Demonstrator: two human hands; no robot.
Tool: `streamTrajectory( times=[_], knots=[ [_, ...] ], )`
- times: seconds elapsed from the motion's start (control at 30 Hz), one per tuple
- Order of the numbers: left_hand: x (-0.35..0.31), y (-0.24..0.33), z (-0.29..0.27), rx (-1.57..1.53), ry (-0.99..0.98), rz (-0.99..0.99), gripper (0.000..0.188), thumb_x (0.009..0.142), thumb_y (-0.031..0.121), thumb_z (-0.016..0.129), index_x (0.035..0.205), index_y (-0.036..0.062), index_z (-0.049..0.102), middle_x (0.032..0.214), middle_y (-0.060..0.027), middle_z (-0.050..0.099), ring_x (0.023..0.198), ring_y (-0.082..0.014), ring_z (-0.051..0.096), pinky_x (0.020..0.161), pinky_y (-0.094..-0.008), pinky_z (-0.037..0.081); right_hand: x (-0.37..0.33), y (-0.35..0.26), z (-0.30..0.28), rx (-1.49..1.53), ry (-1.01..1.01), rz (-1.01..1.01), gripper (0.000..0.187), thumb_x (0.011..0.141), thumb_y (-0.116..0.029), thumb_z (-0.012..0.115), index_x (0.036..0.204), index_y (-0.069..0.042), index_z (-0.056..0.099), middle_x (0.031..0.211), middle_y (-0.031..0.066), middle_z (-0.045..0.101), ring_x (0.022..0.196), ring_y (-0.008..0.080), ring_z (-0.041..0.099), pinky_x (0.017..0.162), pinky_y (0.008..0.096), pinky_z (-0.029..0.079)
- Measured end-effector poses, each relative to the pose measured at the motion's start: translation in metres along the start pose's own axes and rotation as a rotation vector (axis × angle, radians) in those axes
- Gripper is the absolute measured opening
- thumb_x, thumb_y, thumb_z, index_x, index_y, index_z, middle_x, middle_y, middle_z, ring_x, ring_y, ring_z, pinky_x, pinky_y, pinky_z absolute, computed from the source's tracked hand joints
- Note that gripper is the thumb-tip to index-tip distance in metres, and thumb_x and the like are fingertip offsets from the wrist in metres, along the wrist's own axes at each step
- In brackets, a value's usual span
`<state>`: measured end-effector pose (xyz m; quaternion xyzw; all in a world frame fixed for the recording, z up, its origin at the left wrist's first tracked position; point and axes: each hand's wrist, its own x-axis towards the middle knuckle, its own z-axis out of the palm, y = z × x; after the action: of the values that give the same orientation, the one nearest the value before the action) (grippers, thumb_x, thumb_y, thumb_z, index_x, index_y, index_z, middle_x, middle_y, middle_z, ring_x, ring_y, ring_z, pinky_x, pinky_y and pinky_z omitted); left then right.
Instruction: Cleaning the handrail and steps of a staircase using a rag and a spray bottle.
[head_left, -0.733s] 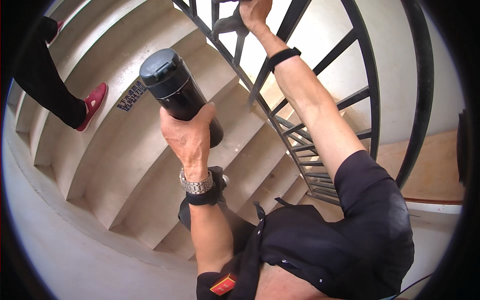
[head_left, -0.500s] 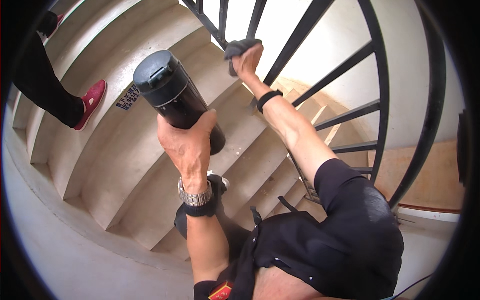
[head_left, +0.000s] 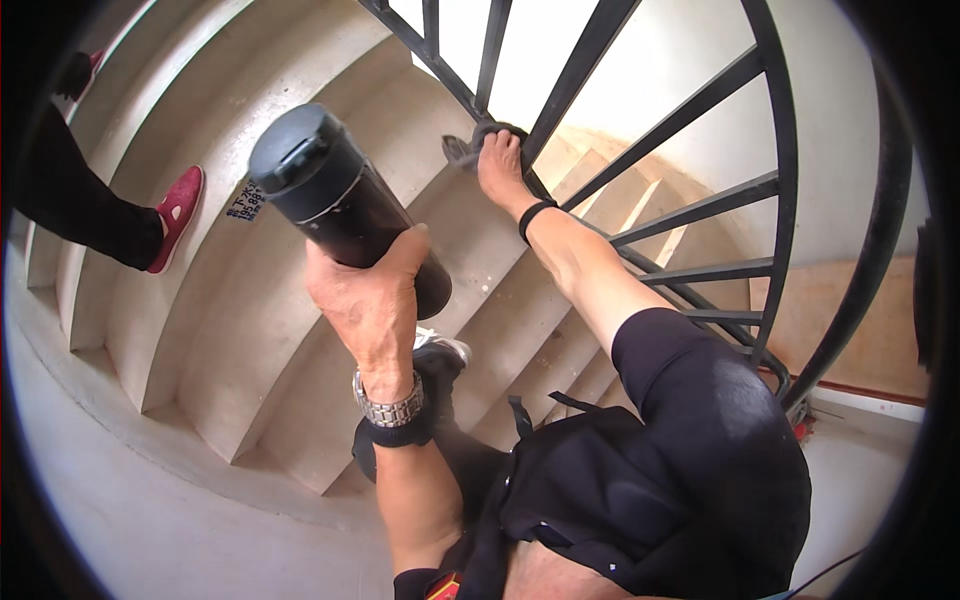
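Cloth (head_left: 461, 152), dark grey and bunched, sits under our right hand (head_left: 500, 168) at the low slanting bar (head_left: 440, 71) of the railing (head_left: 690, 115), beside the steps (head_left: 240, 325). We judge the step in hand to be working the cloth over this bar, and it should go best with the folds pressed on both faces of the metal, in short strokes between one upright and the next. We would gather in the loose end, which sticks out to the left and might snag on a joint. The black flask (head_left: 345, 205) calls for a firm wrap too — a knock against the railing could send it down the stairs.

Our hands are well apart: the left hand (head_left: 368, 295) is clamped round the flask's lower part, while the right grips the cloth. We cannot tell whether the cloth goes all the way around the bar.

Our right arm reaches out and forward, nearly straight, its fingers bent over the cloth — a long reach, so leaning in a little might give steadier pressure. Our left forearm rises from the lower edge, the thumb along the flask's right side, and the flask tilts with its lid toward the upper left, well clear of the railing.
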<state>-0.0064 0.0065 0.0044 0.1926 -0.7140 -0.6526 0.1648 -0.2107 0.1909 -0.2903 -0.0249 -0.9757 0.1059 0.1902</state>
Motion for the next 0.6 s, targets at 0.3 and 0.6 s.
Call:
streamTrajectory(
  times=[0.3, 0.6],
  knots=[
    [-0.005, 0.001, -0.001, -0.048, -0.042, 0.041, 0.041, 0.064, 0.01, 0.078, 0.101, 0.0007, 0.061, 0.089, -0.0093, 0.069, 0.082, -0.0207, 0.067, 0.078, -0.034, 0.053, -0.093, 0.034, -0.005, -0.057, -0.563, -0.129, 0.035, 0.084, -0.009, 0.064, 0.114, 0.008, 0.058, 0.112, 0.0298, 0.062, 0.113, 0.0432, 0.059, 0.095, 0.0517, 0.049],
    [-0.001, -0.009, -0.012, -0.045, 0.024, 0.052, 0.04, 0.064, 0.011, 0.078, 0.1, 0.0007, 0.061, 0.088, -0.0083, 0.069, 0.079, -0.0195, 0.066, 0.077, -0.0343, 0.053, -0.043, -0.002, -0.053, 1.144, -0.439, 0.625, 0.053, 0.08, -0.003, 0.051, 0.13, 0.014, 0.042, 0.116, 0.0317, 0.06, 0.108, 0.0396, 0.062, 0.095, 0.0413, 0.051]
  ],
)
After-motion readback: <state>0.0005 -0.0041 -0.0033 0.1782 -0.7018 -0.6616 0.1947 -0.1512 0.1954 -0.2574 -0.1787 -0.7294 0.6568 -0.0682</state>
